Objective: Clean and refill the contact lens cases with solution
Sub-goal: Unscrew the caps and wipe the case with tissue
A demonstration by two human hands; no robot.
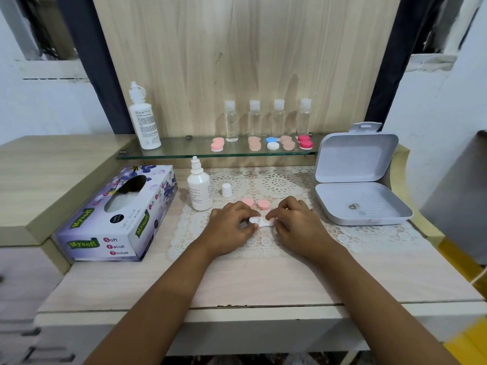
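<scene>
On the lace mat [276, 183] lies the white plastic lens case [261, 222], two pink round caps [263, 204] just behind; white solution bottle [199, 191] left, cardboard tissue box [116, 219] farther left, grey hinged box [355, 159] right.

Left hand [232, 223] palm down at the left end of the white lens case [261, 222], fingers curled, tips pinching that end. Right hand [295, 219] palm down at the right end of the case, fingers likewise curled onto it. Knuckles of both uppermost, fingertips facing across the case. Wrists low, on the viewer's side of the case. Bare forearms converging on the case from lower left and lower right
</scene>
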